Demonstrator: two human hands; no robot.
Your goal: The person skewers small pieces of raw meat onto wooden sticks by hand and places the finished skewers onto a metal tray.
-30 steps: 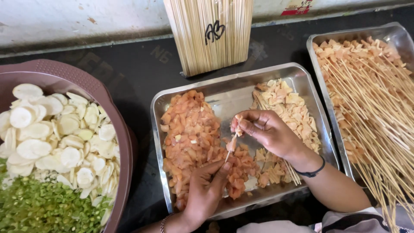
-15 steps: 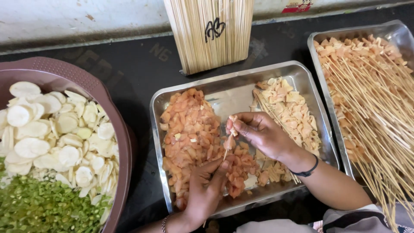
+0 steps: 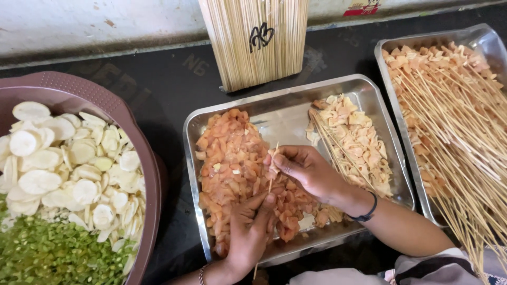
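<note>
Left hand [image 3: 251,224] grips skewer [image 3: 270,182] | right hand [image 3: 303,169] pinches meat piece [image 3: 273,161] – mid-tray [image 3: 274,113]

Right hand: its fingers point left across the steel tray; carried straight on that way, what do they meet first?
Likely the heap of raw meat pieces in the tray: the right hand pinches a piece on the skewer just above it. Depth is unclear.

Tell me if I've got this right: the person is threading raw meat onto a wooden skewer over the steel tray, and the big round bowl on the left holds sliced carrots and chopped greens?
Not quite. The head view shows the brown bowl holding pale white slices, not carrots, beside chopped greens. The rest holds: the left hand grips the skewer while the right hand pushes meat on over the steel tray.
</note>
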